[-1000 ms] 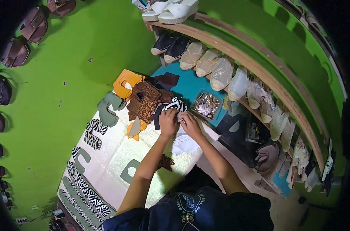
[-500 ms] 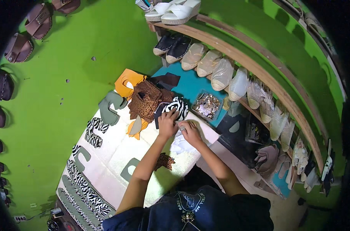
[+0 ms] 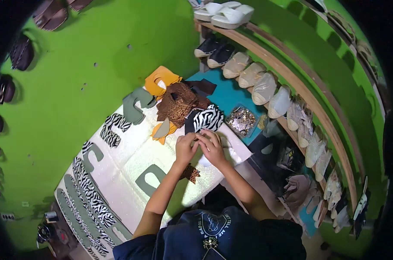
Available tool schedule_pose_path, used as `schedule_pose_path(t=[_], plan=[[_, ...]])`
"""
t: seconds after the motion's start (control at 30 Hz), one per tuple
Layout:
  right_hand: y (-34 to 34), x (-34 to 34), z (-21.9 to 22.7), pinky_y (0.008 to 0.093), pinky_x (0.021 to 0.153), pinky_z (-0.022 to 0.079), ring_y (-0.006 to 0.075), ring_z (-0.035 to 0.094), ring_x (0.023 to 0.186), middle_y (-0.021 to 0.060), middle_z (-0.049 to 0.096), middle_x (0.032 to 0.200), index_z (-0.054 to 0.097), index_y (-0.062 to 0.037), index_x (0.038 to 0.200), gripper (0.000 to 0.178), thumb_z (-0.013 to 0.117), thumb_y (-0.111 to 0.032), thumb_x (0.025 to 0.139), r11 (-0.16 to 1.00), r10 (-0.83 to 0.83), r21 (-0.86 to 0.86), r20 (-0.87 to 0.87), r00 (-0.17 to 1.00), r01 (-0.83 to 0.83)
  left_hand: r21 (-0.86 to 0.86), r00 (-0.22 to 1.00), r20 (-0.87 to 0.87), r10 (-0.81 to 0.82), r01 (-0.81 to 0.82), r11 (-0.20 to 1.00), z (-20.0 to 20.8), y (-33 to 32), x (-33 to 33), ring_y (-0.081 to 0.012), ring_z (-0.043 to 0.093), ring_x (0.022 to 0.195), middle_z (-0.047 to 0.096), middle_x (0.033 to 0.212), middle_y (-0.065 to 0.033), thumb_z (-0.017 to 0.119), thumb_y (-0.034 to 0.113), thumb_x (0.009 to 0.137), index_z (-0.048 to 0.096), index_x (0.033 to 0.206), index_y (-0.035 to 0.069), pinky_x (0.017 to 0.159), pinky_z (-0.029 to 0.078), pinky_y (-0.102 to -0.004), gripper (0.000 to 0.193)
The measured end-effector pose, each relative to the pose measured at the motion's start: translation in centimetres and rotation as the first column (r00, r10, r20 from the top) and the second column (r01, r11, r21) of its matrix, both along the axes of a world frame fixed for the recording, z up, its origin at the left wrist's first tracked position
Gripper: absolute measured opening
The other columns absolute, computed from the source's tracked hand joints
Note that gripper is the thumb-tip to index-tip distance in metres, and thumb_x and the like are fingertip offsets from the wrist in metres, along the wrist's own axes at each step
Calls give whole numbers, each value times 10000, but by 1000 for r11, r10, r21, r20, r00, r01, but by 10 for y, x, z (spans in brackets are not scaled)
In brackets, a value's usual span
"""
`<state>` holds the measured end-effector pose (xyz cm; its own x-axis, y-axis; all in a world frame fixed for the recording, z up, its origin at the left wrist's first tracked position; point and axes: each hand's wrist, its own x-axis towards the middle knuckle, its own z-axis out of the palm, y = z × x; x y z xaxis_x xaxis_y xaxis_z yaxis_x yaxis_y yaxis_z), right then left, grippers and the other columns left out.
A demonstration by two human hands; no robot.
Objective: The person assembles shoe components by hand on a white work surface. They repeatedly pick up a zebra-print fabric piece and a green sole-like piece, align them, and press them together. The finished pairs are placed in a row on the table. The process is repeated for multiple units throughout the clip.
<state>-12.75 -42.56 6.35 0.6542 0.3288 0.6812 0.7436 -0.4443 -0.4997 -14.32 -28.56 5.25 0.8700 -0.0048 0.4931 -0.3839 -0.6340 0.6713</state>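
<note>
Over the white table (image 3: pixel 131 158), the fingertips of my left hand (image 3: pixel 186 148) and my right hand (image 3: pixel 212 149) meet in a pinch. Whatever they hold between them is too small and too covered to make out. Just beyond my fingers lies a stack of black-and-white zebra-print pieces (image 3: pixel 209 118). A heap of brown leopard-print pieces (image 3: pixel 178 108) sits to its left. Beneath my left forearm, a grey-green U-shaped piece (image 3: pixel 145 181) lies flat, with a small leopard-print piece (image 3: pixel 192 174) close by. White sheets (image 3: pixel 234 155) show beside my right wrist.
An open box of shiny metal fittings (image 3: pixel 241 121) stands on the teal surface at the right. Wooden racks (image 3: pixel 300 82) with rows of shoes (image 3: pixel 263 89) curve along the right wall. Yellow pieces (image 3: pixel 162 79) lie at the back; zebra-print and green strips (image 3: pixel 92 195) cover the table's left end.
My hands have drawn back from the zebra-print stack, and their fingertips have come together. The whole view has shifted, so the table and racks appear in slightly different places.
</note>
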Motion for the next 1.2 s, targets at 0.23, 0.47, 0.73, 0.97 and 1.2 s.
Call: schedule_pose_path(t=[0.23, 0.47, 0.73, 0.97, 1.2], plan=[[29, -26, -16, 367, 861, 405, 276, 497, 1039, 110, 485, 1135, 531, -77, 1160, 346, 595, -79, 820, 987, 153, 77, -225, 962, -140, -670, 956, -265, 129, -278, 688, 12, 24, -56, -97, 600, 753, 657, 853, -66, 663, 79, 795, 628, 914, -18, 664, 464, -226, 158], [71, -70, -24, 301, 764, 445, 262, 546, 917, 133, 510, 1053, 522, -20, 1122, 272, 545, -75, 857, 937, 350, 178, -474, 808, -302, -807, 888, -403, 221, -459, 371, -13, 53, -127, -68, 580, 715, 646, 843, -45, 665, 126, 808, 616, 933, -13, 628, 444, -202, 193], [108, -89, -30, 289, 685, 451, 242, 555, 843, 124, 530, 987, 547, -25, 1091, 225, 531, -84, 874, 859, 486, 150, -539, 689, -489, -793, 802, -427, 417, -554, 254, -50, 93, -190, -63, 553, 700, 620, 814, -24, 654, 86, 812, 589, 968, -5, 633, 434, -187, 192], [141, -86, -59, 304, 739, 442, 253, 547, 845, 132, 517, 963, 553, -8, 1053, 216, 541, -13, 837, 783, 567, 101, -520, 638, -614, -499, 636, -440, 634, -760, 416, -60, 116, -207, -71, 512, 686, 613, 767, -19, 672, 177, 796, 638, 912, 12, 640, 422, -217, 204], [172, -68, -79, 318, 779, 437, 275, 541, 879, 139, 504, 946, 554, -6, 1045, 195, 504, -25, 858, 768, 560, 84, -569, 602, -635, -359, 575, -418, 703, -816, 453, -76, 144, -190, -69, 487, 642, 594, 709, -14, 659, 193, 806, 646, 888, 4, 608, 420, -221, 207]])
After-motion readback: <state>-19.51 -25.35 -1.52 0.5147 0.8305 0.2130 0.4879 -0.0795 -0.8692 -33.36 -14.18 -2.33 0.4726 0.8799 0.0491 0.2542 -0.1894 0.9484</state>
